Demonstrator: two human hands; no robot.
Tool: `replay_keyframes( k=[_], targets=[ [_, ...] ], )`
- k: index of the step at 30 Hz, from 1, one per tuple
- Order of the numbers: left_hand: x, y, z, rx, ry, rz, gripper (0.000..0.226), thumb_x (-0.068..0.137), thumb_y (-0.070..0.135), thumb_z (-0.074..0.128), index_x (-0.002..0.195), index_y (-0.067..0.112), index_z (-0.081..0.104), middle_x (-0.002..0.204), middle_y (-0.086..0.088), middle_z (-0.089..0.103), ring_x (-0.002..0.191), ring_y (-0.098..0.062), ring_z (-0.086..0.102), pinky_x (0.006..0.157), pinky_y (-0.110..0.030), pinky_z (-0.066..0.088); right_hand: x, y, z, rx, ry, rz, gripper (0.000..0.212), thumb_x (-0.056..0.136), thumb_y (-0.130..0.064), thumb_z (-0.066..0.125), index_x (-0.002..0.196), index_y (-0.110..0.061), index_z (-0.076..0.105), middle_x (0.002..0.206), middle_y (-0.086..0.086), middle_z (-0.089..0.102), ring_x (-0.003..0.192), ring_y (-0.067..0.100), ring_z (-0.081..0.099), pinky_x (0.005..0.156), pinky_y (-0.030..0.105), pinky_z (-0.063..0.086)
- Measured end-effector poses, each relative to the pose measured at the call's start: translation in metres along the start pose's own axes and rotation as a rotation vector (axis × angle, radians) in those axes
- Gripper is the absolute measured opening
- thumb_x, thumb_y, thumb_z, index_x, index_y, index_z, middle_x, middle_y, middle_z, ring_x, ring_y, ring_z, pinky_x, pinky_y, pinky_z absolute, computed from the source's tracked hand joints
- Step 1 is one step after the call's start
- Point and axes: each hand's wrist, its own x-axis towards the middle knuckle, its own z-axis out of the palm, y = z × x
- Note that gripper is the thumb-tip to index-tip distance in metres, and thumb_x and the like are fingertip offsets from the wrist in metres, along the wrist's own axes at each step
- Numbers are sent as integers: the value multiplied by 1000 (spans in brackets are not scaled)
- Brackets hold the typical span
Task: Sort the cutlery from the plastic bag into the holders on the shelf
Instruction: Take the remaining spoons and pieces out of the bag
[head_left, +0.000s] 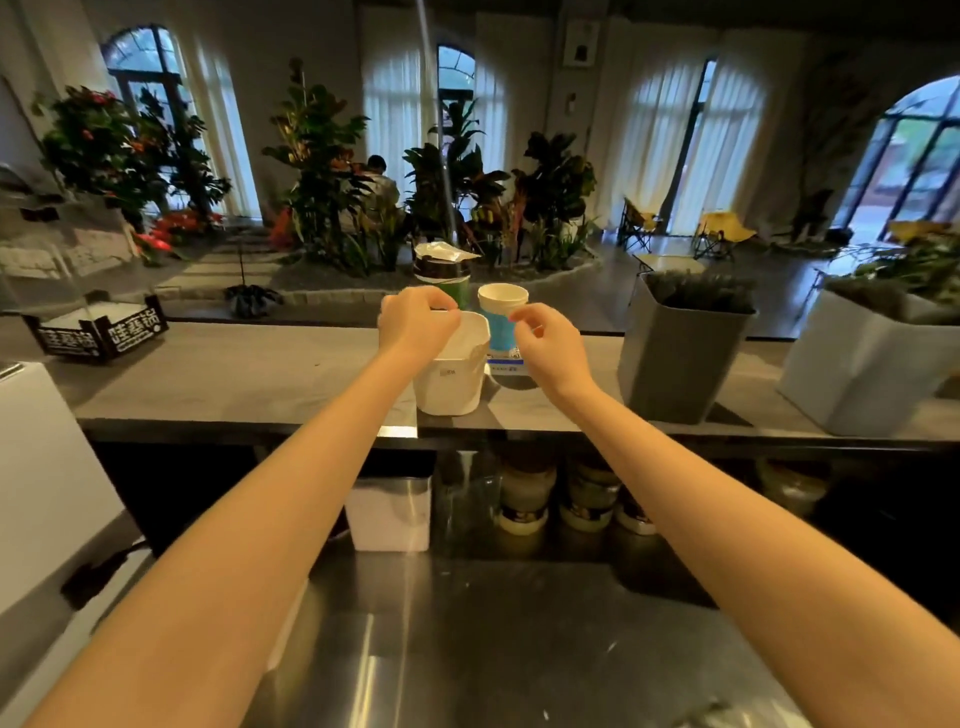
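Note:
A white square holder (452, 382) stands on the grey shelf (260, 379), its inside looking empty from here. My left hand (415, 319) curls over its left rim, fingers closed at the top edge. Just right of it stands a blue-and-white paper cup (502, 325). My right hand (545, 338) hovers beside that cup, fingers pinched on something thin and pale that I cannot make out. Behind both stands a dark and green cup (448, 278) with crumpled clear plastic sticking out of its top. No plastic bag of cutlery is plainly visible.
A grey planter (680, 358) and a larger white planter (862, 374) stand on the shelf to the right. A black printed crate (98, 332) sits at the left. Below the shelf are jars (524, 493) and a white box (389, 514); a steel counter (493, 649) lies nearest me.

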Motion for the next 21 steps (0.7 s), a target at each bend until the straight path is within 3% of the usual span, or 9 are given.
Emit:
replay_keyframes(
  k=[4, 8, 12, 15, 21],
  targets=[
    [-52, 34, 20, -92, -90, 119, 17, 88, 17, 60, 97, 8, 71, 93, -1, 66, 92, -14, 57, 79, -26, 42, -46, 22, -37, 101, -23, 21, 20, 96, -13, 46, 108, -9, 62, 101, 3, 63, 93, 16, 58, 82, 33, 48],
    [-112, 53, 52, -180, -215, 157, 13, 88, 14, 62, 91, 5, 71, 91, -9, 70, 83, -13, 58, 81, -34, 49, -107, 53, -77, 219, -99, 110, 16, 98, -14, 46, 104, -12, 61, 81, -1, 60, 76, 10, 57, 71, 22, 48],
    [-195, 73, 86, -278, -329, 53, 18, 92, 19, 59, 100, 7, 70, 92, -3, 68, 84, -7, 59, 75, -18, 46, -179, 100, -124, 263, -103, 198, 18, 98, -15, 46, 97, -18, 63, 77, -2, 62, 73, 9, 59, 67, 17, 48],
    [-264, 79, 122, -342, -430, -8, 15, 92, 18, 59, 94, 9, 70, 76, 7, 64, 68, 4, 54, 62, -9, 41, -238, 147, -157, 308, -116, 300, 21, 98, -12, 46, 90, -23, 63, 75, 1, 63, 71, 8, 61, 66, 18, 49],
    [-397, 91, 209, -397, -657, -333, 17, 91, 15, 58, 77, 19, 65, 66, 6, 61, 55, 3, 52, 58, -14, 42, -337, 228, -216, 347, -91, 564, 17, 96, -10, 49, 90, -6, 65, 75, 6, 60, 66, 7, 55, 58, 10, 45]
  ],
)
